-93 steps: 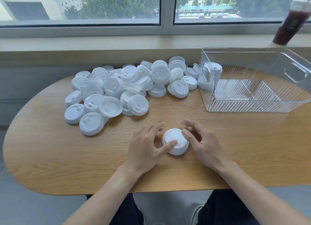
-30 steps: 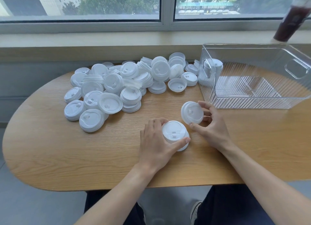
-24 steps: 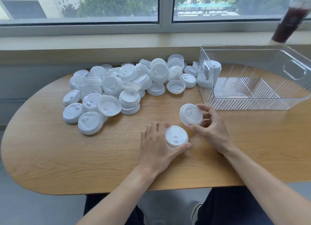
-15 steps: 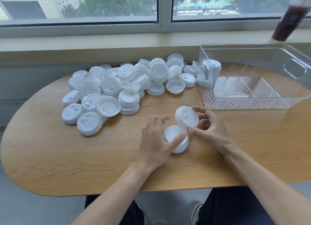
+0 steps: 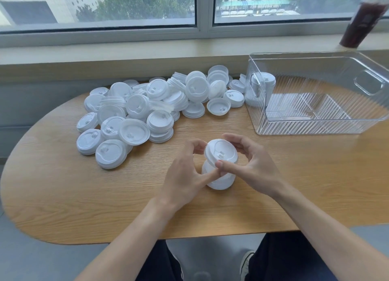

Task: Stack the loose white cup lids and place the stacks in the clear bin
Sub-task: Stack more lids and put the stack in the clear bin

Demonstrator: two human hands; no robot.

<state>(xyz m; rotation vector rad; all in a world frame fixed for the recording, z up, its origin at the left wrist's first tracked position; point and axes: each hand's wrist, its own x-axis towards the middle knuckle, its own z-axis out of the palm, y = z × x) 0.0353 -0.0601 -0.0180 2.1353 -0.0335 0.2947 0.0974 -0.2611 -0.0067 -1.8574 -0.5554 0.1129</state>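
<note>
Your right hand (image 5: 255,168) pinches a lid (image 5: 221,152) tilted over the stack (image 5: 220,178) on the table (image 5: 63,186), probably to seat it. Your left hand (image 5: 183,175) curls its fingers (image 5: 194,149) around both to steady them. The bin (image 5: 320,95) stands well apart.

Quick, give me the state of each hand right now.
Left hand: fingers curled around the small stack of lids on the table, steadying it.
Right hand: pinching a single lid, tilted over the stack.

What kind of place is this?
Probably a café or drink shop's window seat: a heap of white cup lids on a wooden table, an iced drink on the windowsill.
</note>
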